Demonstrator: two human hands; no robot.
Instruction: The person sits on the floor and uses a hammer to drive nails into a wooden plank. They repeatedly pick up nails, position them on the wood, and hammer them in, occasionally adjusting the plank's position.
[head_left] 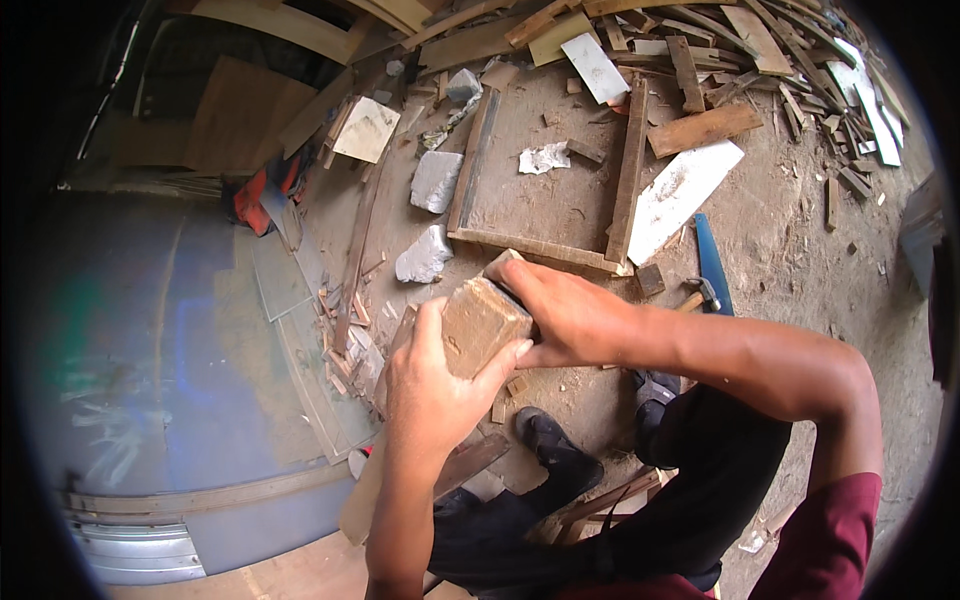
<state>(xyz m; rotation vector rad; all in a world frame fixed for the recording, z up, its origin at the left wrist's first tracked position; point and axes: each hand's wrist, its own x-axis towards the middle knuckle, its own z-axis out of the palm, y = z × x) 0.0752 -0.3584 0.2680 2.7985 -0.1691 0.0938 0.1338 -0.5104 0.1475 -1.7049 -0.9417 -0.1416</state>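
A squarish, rough-edged wooden block (484,326) is held up in front of me between both hands. My left hand (428,385) grips its left and near side, with the thumb along the near edge. On the far right side, my right hand (565,315) is closed round the block, its fingers partly hidden behind it. Just beyond, a wooden frame (625,165) of narrow boards lies on the dirt floor. To the right of my right hand are a hammer (708,293) and a blue strip like a saw blade (711,262).
White rubble chunks (425,254) lie left of the frame, and a white board (685,197) leans along its right. Scrap wood (690,75) is piled at the far right. A large grey sheet-topped surface (150,330) spans the left. My shoe (545,435) is below the hands.
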